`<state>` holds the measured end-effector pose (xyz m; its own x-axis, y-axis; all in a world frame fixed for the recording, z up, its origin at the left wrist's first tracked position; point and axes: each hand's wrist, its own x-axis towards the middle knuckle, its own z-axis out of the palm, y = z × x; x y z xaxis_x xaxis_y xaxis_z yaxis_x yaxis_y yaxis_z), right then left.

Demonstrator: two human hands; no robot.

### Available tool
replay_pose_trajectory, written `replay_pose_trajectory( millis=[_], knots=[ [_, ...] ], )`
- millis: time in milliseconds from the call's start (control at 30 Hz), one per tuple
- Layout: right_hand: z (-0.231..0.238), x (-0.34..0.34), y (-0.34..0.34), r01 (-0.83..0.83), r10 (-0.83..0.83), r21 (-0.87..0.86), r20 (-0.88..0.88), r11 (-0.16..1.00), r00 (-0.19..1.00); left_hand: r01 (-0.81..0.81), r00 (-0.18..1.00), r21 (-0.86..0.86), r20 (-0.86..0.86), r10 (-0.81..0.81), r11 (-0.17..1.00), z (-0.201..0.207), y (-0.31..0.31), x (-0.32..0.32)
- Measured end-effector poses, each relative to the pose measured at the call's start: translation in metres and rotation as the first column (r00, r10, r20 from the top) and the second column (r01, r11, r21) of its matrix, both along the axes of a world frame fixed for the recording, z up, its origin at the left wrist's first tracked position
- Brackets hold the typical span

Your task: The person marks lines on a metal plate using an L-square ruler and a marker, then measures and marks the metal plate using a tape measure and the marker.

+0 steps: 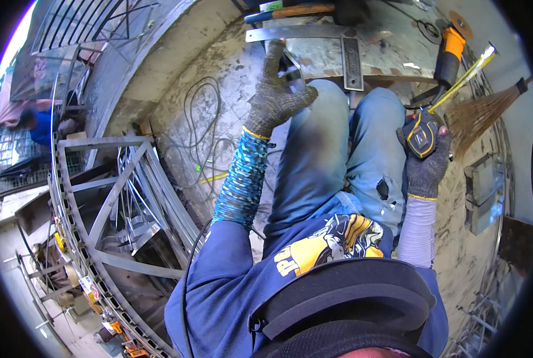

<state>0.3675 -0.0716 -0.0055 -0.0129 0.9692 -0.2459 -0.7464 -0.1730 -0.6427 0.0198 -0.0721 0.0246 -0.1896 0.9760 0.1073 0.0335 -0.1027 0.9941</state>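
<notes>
My left hand, in a grey knit glove, reaches forward with its index finger stretched out and the thumb spread aside. Its fingertip is at the lower edge of a steel try square's long blade; the square's thick stock points back toward my knees. A dark metal piece shows between finger and thumb, though I cannot make out its kind. Beside my right knee, my right hand, also gloved, is closed round a black and yellow tape measure. Its yellow tape blade sticks out forward to the right.
An orange and black angle grinder lies at the front right, near a straw broom. Above the square lies a wooden-handled hammer. Thin cable loops over the floor. Welded metal frames stand at my left.
</notes>
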Motion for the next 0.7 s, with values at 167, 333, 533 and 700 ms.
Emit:
replay_pose_trajectory(
  millis=[167, 333, 533, 700],
  knots=[
    [-0.012, 0.0, 0.008, 0.029, -0.027, -0.027, 0.073, 0.999, 0.997, 0.042, 0.942, 0.085, -0.335, -0.011, 0.995, -0.005, 0.001, -0.022],
    [0.0, -0.001, 0.003, -0.049, 0.05, -0.024, 0.091, 0.999, 0.995, 0.03, 0.989, 0.05, -0.146, -0.022, 0.998, -0.005, 0.004, -0.016],
    [0.014, -0.012, 0.001, 0.022, -0.015, -0.063, 0.103, 0.998, 0.995, 0.045, 0.997, 0.054, 0.065, -0.048, 0.998, -0.001, 0.002, -0.016],
    [0.011, -0.01, 0.002, 0.017, -0.013, -0.048, 0.087, 0.999, 0.996, 0.035, 0.987, 0.141, -0.157, -0.013, 0.989, 0.004, 0.01, -0.017]
  ],
)
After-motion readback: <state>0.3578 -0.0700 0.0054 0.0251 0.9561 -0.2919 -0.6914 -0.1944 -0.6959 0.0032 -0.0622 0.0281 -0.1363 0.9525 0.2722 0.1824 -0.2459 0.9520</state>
